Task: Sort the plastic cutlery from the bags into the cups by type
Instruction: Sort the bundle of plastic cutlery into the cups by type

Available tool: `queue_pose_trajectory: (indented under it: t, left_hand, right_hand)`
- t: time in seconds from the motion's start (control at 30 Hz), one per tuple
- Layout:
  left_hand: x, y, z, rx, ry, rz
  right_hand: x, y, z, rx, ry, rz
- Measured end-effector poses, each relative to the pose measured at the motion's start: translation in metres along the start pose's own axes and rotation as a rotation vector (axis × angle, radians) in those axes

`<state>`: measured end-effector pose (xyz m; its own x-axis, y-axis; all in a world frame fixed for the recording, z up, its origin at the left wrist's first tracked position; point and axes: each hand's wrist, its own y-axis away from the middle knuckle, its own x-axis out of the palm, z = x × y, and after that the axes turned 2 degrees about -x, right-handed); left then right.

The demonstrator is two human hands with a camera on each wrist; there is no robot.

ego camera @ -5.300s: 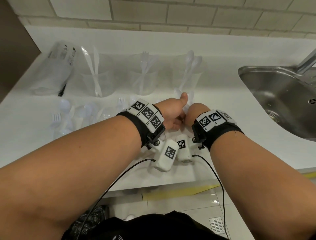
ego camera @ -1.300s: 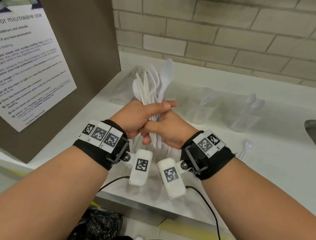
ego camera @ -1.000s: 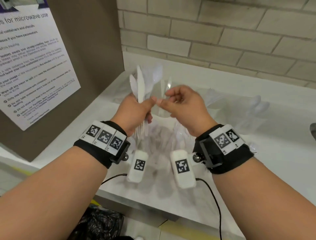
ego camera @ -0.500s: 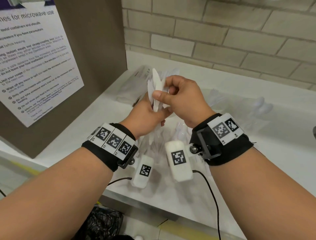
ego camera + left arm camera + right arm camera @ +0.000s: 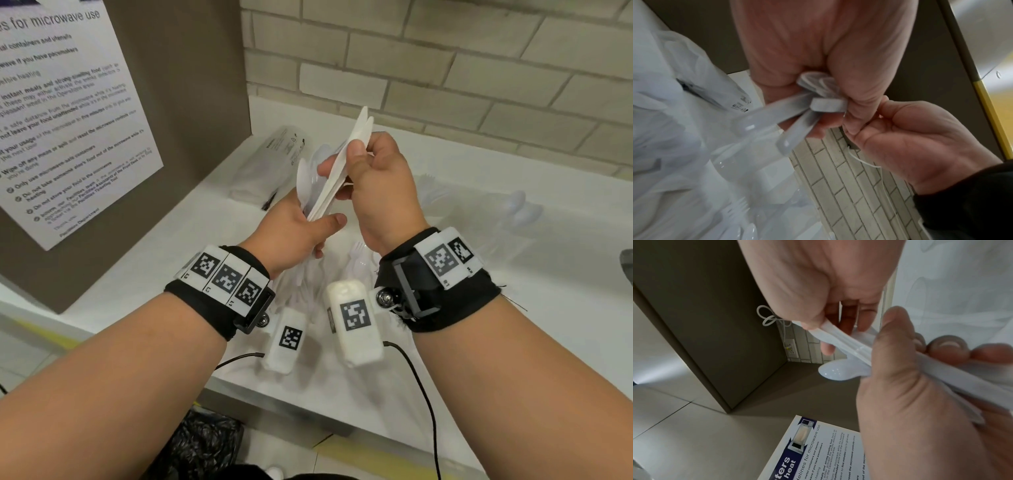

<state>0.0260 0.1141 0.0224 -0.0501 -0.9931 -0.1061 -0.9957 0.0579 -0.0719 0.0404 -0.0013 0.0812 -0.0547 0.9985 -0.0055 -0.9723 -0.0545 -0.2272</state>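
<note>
A printed microwave notice hangs on a brown panel at the far left; just right of it a clear plastic bag lies on the white surface near the brick wall; the left hand is raised above the surface, its fingers and thumb curled round the lower ends of a bundle of white plastic cutlery; a spoon bowl shows on the bundle's left side; the right hand is pressed close against the left, thumb and fingers pinching several flat knife-like pieces that stick up out of the same bundle; so both hands are together and each is closed on cutlery; loose forks lie on the surface beneath the wrists; further right, clear cups stand in a row by the wall, faint in the head view, one holding forks and the rightmost holding spoons; a sink edge shows at the far right.
</note>
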Motion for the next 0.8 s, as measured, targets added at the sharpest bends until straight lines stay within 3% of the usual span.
queue_pose_trajectory:
  t: [0.17, 0.33, 0.43, 0.57, 0.67, 0.8]
  left_hand:
    - [-0.002, 0.0, 0.003, 0.002, -0.151, -0.059]
    - [-0.008, 0.009, 0.008, -0.074, 0.037, 0.009]
    - [-0.012, 0.011, 0.005, -0.141, 0.372, 0.137]
    - [-0.023, 0.009, 0.007, -0.241, 0.742, 0.287]
    - [-0.028, 0.009, 0.009, -0.246, 0.847, 0.394]
    - [-0.032, 0.011, 0.009, -0.267, 0.814, 0.467]
  right_hand:
    - [-0.002, -0.004, 0.008, -0.111, -0.178, -0.212]
    - [-0.021, -0.01, 0.042, -0.222, -0.466, -0.312]
    - [-0.025, -0.011, 0.045, -0.219, -0.35, -0.299]
    - [-0.019, -0.006, 0.028, -0.047, -0.093, -0.234]
    - [-0.015, 0.0, 0.016, 0.087, -0.024, -0.137]
    - [-0.012, 0.003, 0.011, 0.107, 0.027, 0.02]
